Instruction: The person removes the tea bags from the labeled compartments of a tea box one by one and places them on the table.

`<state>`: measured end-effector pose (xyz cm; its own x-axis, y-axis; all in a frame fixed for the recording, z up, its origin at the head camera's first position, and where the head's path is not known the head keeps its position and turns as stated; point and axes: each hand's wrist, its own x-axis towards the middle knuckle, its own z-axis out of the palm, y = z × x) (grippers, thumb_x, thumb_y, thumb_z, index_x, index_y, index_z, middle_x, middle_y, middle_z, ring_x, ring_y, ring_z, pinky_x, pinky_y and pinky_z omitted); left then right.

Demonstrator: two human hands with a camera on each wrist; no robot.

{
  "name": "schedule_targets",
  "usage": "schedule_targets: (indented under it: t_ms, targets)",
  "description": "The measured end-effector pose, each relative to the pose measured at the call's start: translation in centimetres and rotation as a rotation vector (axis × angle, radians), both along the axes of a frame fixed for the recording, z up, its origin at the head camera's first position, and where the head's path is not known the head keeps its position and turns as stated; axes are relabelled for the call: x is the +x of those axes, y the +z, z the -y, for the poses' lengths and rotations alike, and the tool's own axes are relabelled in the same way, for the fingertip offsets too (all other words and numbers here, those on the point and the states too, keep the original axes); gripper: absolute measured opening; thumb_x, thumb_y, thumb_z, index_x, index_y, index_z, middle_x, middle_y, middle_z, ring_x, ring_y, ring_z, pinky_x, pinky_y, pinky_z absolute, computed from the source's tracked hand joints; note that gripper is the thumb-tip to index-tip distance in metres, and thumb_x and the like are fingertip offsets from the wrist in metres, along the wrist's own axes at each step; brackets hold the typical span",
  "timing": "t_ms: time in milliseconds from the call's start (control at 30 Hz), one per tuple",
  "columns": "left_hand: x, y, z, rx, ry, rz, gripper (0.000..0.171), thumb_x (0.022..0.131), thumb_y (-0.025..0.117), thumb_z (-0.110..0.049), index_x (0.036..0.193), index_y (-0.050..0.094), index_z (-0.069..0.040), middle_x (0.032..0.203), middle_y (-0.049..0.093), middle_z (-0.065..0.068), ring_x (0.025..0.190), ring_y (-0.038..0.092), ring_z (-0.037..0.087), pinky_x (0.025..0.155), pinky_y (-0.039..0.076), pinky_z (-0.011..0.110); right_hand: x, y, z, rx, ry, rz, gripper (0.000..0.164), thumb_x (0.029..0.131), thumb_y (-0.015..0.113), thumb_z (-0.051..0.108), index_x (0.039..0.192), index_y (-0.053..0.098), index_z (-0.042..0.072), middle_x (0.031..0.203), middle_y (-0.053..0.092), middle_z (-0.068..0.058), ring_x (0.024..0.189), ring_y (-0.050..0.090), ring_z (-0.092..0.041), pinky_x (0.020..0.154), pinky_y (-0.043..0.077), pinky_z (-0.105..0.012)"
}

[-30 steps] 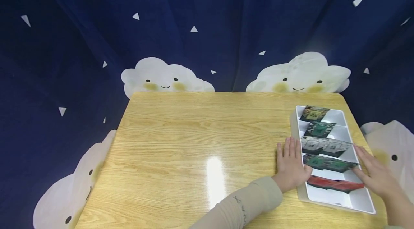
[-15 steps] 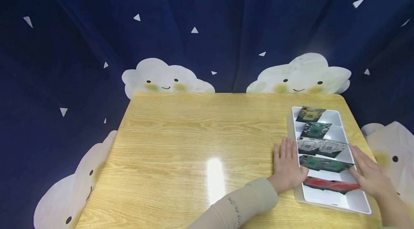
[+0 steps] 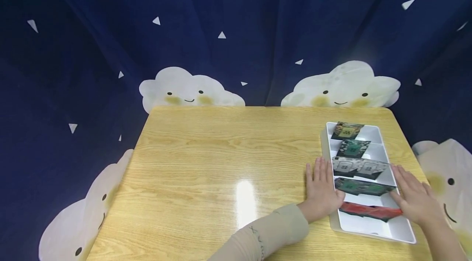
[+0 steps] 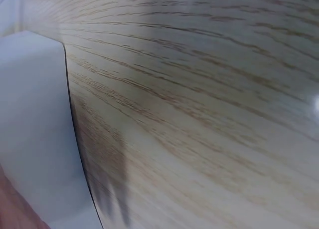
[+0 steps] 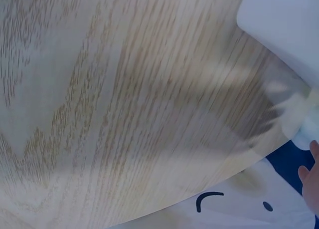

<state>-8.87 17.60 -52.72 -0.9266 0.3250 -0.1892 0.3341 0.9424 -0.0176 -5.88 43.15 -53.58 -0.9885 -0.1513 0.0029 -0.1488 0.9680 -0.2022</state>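
A white divided box (image 3: 376,229) stands at the right side of the wooden table. My left hand (image 3: 321,193) lies flat along its left wall, fingers straight, thumb at the rim. Against the right wall rests my right hand (image 3: 414,197), its fingers stretched forward. Flat packets lean in the compartments: a gold-brown one (image 3: 347,130) at the back, a green one (image 3: 353,148), whitish ones (image 3: 359,167), dark green ones (image 3: 363,187) and red ones (image 3: 370,211) toward the front. The left wrist view shows the box's outer wall (image 4: 37,124); in the right wrist view only its corner (image 5: 284,29) appears.
The wooden table (image 3: 206,150) stretches left of the box, with a bright reflection on it. A dark blue curtain (image 3: 254,27) with white triangles and smiling clouds surrounds the table. The table's right edge lies close beyond my right hand.
The box has slid left across the table, with both hands moving along at its sides. The packets inside have moved with it.
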Motion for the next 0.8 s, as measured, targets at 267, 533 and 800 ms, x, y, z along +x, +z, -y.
schedule_targets:
  t_ms: [267, 533, 800]
  targets:
    - [0.0, -0.1, 1.1, 0.028, 0.004, 0.001, 0.079, 0.086, 0.031, -0.052, 0.147, -0.003, -0.014, 0.153, -0.003, 0.005, 0.138, -0.015, 0.021, 0.108, -0.006, 0.048, -0.3, 0.2, 1.2, 0.022, 0.017, -0.013, 0.071, 0.094, 0.039, 0.027, 0.146, -0.008, 0.02, 0.152, -0.007, -0.011, 0.137, -0.012, -0.03, 0.102, -0.009, -0.059]
    - [0.2, -0.2, 2.1, 0.025, 0.011, -0.002, 0.079, 0.086, 0.031, -0.052, 0.147, -0.001, -0.013, 0.153, -0.001, 0.006, 0.138, -0.014, 0.022, 0.108, -0.003, 0.048, -0.5, 0.2, 2.3, 0.039, 0.041, -0.014, 0.072, 0.094, 0.039, 0.025, 0.146, -0.01, 0.018, 0.152, -0.008, -0.011, 0.137, -0.015, -0.029, 0.103, -0.017, -0.052]
    - [0.4, -0.5, 3.4, 0.055, 0.025, 0.002, 0.079, 0.086, 0.032, -0.05, 0.147, 0.0, -0.012, 0.153, 0.0, 0.007, 0.138, -0.014, 0.023, 0.109, 0.0, 0.048, -0.5, 0.2, 3.5, 0.043, 0.074, -0.032, 0.072, 0.094, 0.039, 0.025, 0.146, -0.008, 0.015, 0.152, -0.003, -0.013, 0.136, -0.02, -0.019, 0.104, -0.018, -0.049]
